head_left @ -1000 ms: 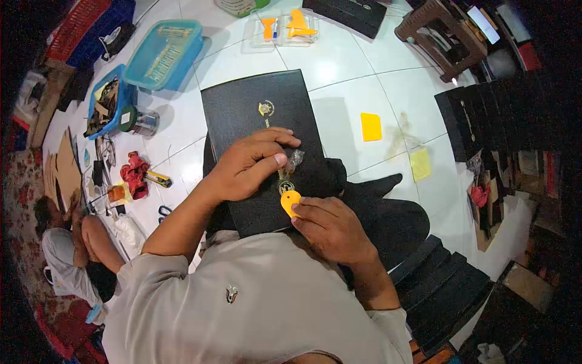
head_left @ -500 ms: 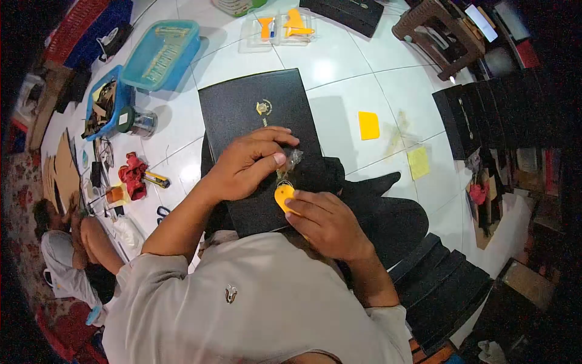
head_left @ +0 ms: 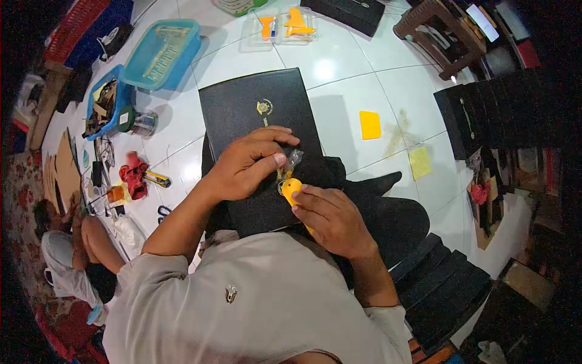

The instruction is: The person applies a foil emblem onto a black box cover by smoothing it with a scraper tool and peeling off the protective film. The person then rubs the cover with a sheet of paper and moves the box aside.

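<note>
A black hard-covered folder or box (head_left: 242, 97) with a gold emblem and gold lettering lies across my lap. My left hand (head_left: 251, 164) rests on it with fingers stretched out, the thumb beside a crumpled bit of clear plastic film (head_left: 295, 159). My right hand (head_left: 333, 224) is closed around a yellow plastic tool (head_left: 291, 189), whose rounded end with a small hole presses on or just over the gold lettering below the film. The rest of that tool is hidden under my fingers.
Ahead lie a yellow square (head_left: 370, 125), a sticky note (head_left: 419, 163) and clear trays (head_left: 259, 35) with orange tools. On the left are blue bins (head_left: 193, 51), a jar (head_left: 144, 123), a cutter (head_left: 157, 179) and a seated person (head_left: 66, 261). Black boxes (head_left: 451, 112) stand right.
The yellow tool in my right hand has shifted slightly up and to the right, and its angle has turned a little. My left hand has stayed in place.
</note>
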`<state>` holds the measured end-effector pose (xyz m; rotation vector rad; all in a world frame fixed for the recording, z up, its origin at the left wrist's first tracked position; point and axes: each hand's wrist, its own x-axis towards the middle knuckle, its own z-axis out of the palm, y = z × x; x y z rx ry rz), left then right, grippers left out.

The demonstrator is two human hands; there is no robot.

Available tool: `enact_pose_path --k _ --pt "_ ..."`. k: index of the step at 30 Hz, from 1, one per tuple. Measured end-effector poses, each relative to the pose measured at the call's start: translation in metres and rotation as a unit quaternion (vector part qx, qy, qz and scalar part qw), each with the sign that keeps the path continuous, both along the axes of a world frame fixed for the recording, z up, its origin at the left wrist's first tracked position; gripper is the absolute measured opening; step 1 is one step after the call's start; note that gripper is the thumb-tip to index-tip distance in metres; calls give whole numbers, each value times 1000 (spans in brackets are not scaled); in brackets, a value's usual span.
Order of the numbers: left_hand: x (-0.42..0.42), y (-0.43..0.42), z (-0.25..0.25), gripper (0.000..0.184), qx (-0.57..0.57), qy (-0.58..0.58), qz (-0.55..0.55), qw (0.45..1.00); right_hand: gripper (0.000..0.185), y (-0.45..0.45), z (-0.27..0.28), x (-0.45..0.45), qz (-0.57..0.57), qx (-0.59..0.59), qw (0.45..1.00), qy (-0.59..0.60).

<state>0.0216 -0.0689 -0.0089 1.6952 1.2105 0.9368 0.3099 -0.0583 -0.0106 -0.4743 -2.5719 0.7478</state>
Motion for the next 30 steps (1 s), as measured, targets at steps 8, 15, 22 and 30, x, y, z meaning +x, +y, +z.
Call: enact_pose_path --k 8,15,22,30 --pt "2 -1 -1 25 9 -17 -1 1000 26 -2 9 15 47 -40 998 -4" --pt "0 -1 -1 25 18 -15 -1 1000 24 -5 -2 6 34 -27 999 11" --pt "2 0 -2 25 7 -11 4 1000 23 -4 2 -5 19 5 1000 8" --pt "1 -2 -2 26 4 -26 2 1000 31 -2 2 2 77 -46 996 -4"
